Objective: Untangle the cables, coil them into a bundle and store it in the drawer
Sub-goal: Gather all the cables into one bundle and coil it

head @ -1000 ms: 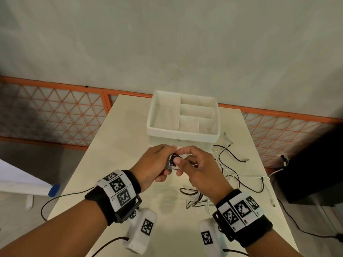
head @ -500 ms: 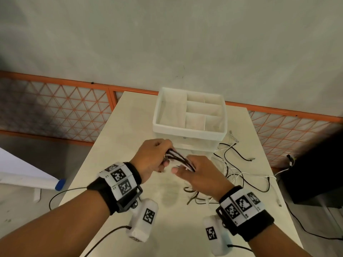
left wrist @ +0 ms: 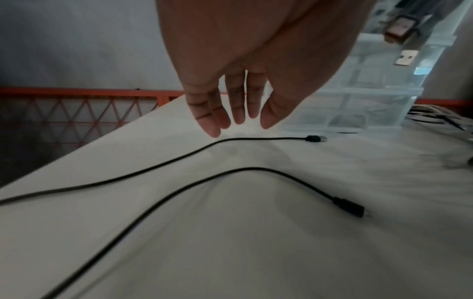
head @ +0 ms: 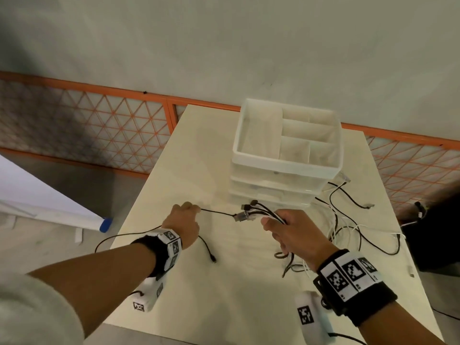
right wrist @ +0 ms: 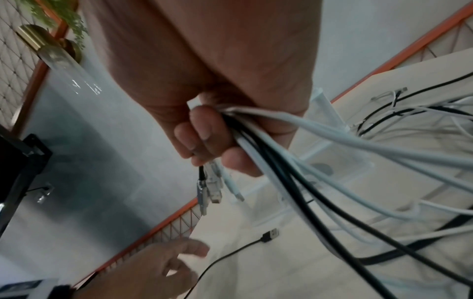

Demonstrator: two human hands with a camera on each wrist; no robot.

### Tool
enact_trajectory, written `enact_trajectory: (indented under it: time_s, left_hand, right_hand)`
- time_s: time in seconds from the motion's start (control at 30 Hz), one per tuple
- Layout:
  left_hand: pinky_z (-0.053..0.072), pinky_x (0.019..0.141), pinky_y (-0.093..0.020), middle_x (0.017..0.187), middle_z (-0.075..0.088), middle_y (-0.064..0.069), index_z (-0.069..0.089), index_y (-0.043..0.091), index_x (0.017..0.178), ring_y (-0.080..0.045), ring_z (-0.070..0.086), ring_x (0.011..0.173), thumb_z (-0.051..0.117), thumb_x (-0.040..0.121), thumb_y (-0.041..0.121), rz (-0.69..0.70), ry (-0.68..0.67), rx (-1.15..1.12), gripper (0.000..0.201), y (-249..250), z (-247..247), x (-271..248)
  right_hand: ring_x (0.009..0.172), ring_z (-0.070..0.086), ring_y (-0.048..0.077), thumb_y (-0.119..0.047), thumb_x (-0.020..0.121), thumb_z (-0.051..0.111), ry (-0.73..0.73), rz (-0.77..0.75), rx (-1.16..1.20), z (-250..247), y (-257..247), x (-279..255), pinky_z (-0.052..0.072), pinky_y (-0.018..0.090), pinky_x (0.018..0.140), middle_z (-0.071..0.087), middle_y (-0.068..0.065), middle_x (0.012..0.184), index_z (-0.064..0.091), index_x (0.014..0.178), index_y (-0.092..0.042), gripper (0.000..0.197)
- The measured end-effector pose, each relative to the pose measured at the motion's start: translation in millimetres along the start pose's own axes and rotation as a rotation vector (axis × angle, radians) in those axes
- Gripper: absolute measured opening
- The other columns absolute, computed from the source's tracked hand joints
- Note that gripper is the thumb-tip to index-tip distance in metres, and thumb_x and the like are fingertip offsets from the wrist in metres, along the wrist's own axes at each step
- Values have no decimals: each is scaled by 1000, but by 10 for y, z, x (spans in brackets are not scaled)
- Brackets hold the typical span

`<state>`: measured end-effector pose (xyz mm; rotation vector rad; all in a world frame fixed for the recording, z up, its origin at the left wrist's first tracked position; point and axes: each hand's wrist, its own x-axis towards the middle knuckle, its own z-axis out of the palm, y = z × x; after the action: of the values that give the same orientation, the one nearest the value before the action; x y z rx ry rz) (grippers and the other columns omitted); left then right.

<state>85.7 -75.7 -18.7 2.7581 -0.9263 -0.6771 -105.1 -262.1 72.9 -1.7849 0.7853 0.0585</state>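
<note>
My right hand (head: 278, 225) grips a bunch of black and white cables (head: 263, 211), with several plug ends sticking out to the left. The right wrist view shows my fingers (right wrist: 204, 139) curled round those cables (right wrist: 281, 161). My left hand (head: 186, 212) is further left, low over the table. Its fingers (left wrist: 217, 117) hang straight, the tips just above a loose black cable (left wrist: 179, 159) and holding nothing. That cable ends in a USB plug (head: 240, 216). A second black cable (head: 206, 247) lies nearer me. The clear plastic drawer unit (head: 273, 192) stands behind, its drawers shut.
An open white divided tray (head: 286, 168) tops the drawer unit. More black and white cables (head: 348, 227) sprawl over the table's right side. The pale table (head: 224, 295) ends at an orange mesh rail (head: 99, 120). A dark object (head: 435, 232) sits off the right edge.
My hands have moved apart. The left hand let go of the bunch and dropped left toward the table, while the right hand kept hold of the cables. The black cable now lies loose.
</note>
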Motion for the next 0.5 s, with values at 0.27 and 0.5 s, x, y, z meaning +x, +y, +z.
enact_trajectory:
  time_s: [0.27,0.5]
  left_hand:
    - [42,96,-38,143,44,-3,42,18,141,-29,46,121,49,90,10,151,-69,193,52,468,339,276]
    - [45,85,-36,123,59,-10,54,11,121,-32,59,111,47,93,15,-39,-105,136,29,645,408,147]
  right_hand:
    - [48,40,14,-19,95,64,28,32,68,79,45,70,42,32,51,49,2,56,53,70,-9,30]
    - [46,41,14,-21,95,64,52,73,98,136,95,65,44,33,54,52,0,56,54,68,-12,31]
